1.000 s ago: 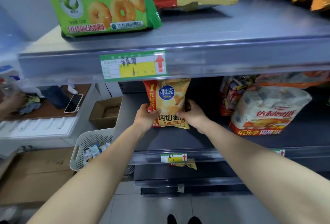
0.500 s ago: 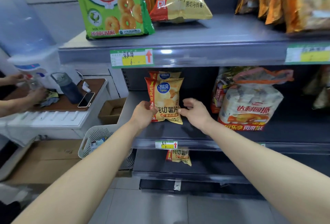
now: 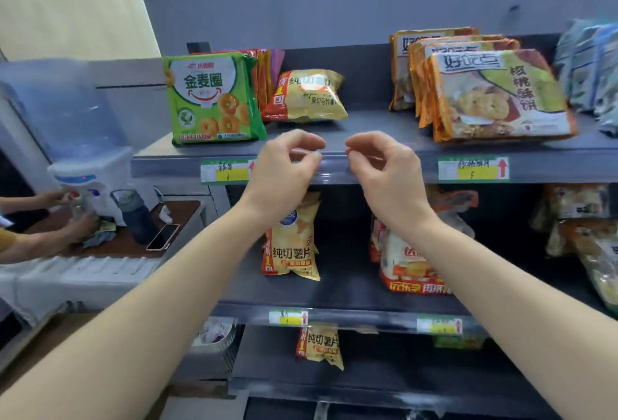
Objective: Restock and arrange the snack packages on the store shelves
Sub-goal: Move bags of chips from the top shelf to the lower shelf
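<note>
Between the top shelf (image 3: 368, 125) and the middle shelf (image 3: 334, 289) your two hands hang in the air, in front of the top shelf's edge strip (image 3: 334, 165). Your left hand (image 3: 284, 168) and your right hand (image 3: 384, 168) are both empty, with curled fingers and the thumb close to the fingertips, a narrow pinch that holds nothing. On the top shelf, just behind your hands, a yellow chip bag (image 3: 306, 95) lies leaning back, beside the green ring pack (image 3: 212, 98) on its left. Another chip bag (image 3: 291, 245) stands upright on the middle shelf below your left wrist, and one more lies on the low shelf (image 3: 319, 344).

I judge the next step is to straighten the top chip bag. Open your fingers wider before you reach, take the bag by both side edges, not by the puffed middle, and stand it up facing front. Keep your left wrist away from the green pack, because it can fall over easily.
</note>
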### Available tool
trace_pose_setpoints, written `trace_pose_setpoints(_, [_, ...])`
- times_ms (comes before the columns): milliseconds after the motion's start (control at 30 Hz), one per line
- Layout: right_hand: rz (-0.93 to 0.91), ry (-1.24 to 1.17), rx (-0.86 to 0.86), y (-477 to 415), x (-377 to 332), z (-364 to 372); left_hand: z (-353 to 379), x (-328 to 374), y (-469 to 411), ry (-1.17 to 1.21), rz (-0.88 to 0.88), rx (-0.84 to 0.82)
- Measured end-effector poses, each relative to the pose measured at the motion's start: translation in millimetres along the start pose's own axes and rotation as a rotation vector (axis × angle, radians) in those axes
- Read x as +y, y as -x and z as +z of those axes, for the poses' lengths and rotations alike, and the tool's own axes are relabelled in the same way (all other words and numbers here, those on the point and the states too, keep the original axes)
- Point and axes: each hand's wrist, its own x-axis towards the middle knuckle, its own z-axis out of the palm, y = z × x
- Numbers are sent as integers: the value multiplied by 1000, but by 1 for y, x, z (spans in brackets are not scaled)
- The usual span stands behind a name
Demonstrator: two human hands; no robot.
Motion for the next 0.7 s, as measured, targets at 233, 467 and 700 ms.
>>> trace_pose_setpoints(233, [139,24,-65,-79,7,-1,-7,-7,-90,-76,-86,62])
trace_pose_setpoints(467, [347,49,-189,-137,17,32,15,-44,-157,-185,-297,-23])
trace_pose_setpoints(700, [668,-251,-163,-169,32,49,24,-53,-187,-245,-407,122])
